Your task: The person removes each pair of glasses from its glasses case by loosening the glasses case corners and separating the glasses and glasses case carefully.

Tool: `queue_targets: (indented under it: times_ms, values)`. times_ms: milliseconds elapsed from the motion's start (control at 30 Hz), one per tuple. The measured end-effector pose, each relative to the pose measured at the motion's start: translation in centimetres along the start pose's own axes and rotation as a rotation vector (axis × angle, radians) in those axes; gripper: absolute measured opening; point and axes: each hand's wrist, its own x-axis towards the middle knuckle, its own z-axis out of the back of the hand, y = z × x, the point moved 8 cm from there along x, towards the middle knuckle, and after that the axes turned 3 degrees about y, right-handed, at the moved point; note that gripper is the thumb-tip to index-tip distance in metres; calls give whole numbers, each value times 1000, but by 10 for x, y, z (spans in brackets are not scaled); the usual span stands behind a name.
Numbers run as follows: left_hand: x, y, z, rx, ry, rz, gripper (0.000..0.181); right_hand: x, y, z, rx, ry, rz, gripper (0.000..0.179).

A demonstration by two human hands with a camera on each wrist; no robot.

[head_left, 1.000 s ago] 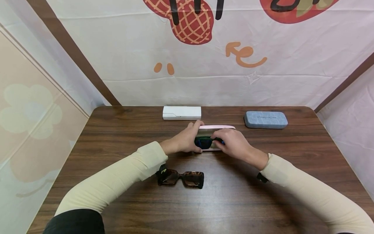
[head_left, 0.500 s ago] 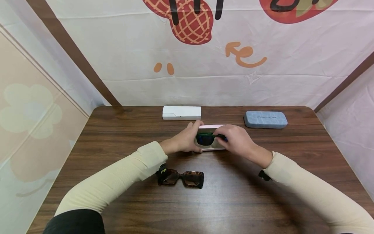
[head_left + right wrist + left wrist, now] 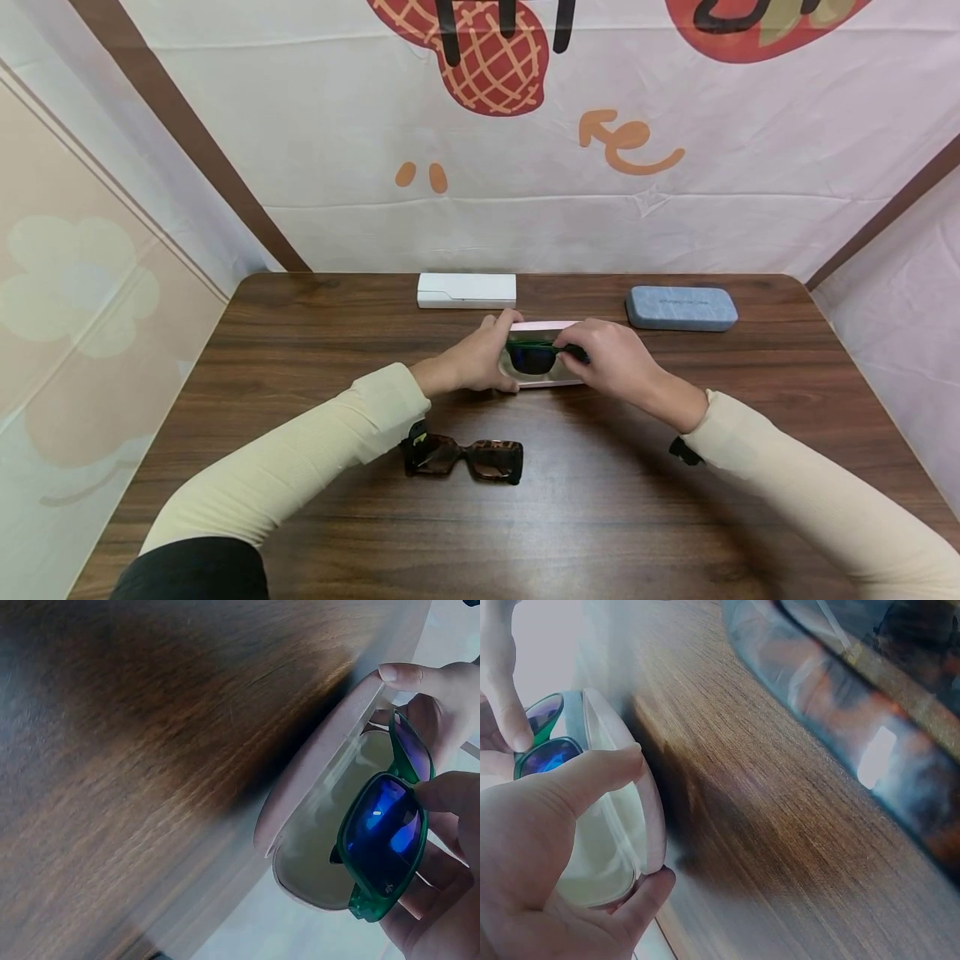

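My left hand (image 3: 476, 358) grips the left end of an open pink glasses case (image 3: 319, 769) with a pale lining. In the left wrist view its thumb lies over the pink rim, with a finger against the case's end. Sunglasses (image 3: 382, 836) with a green frame and blue mirrored lenses are pinched by my right hand (image 3: 618, 362) near the bridge. They are at the case opening, lenses facing out; whether they touch the lining, I cannot tell. Nearer me, tortoiseshell sunglasses (image 3: 495, 459) lie on the table beside my left cuff.
A white glasses case (image 3: 467, 292) stands at the table's back edge, behind my left hand. Further right is a closed blue glasses case (image 3: 682, 308). Behind the wooden table (image 3: 600, 517) hangs a printed cloth (image 3: 525, 233).
My right hand has shifted slightly right and lifted the green sunglasses a little, with more of a lens showing. My left hand stays on the pink case.
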Motion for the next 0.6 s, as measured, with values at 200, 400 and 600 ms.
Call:
queue_targets:
  times_ms: [200,400,600]
  values:
    - [0,0,1,-3,-1,16,93,-4,-1,1,2,14,-7,12]
    - [-1,-1,1,-5,4,19,93,-8,-3,4,-3,12,-10,11]
    - [-1,-1,1,4,-8,11,92,-11,-4,9,1,29,-22,11]
